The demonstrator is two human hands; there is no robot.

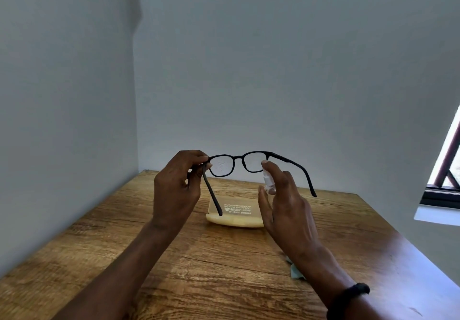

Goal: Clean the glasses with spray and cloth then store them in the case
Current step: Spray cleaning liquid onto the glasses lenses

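Black-framed glasses [239, 158] are held up above the table with both temples unfolded. My left hand [175, 190] pinches the frame at its left hinge. My right hand [286, 202] is wrapped around a small clear spray bottle [269, 183], its index finger on top, the nozzle close to the right lens. Fine droplets show on the left lens. A cream glasses case [236, 216] lies open on the wooden table [224, 257] below the glasses. A pale green cloth [296, 271] lies on the table, mostly hidden under my right forearm.
Grey walls close the table in at the left and the back. A window with a dark frame [445, 170] stands at the right. A black band sits on my right wrist [348, 297].
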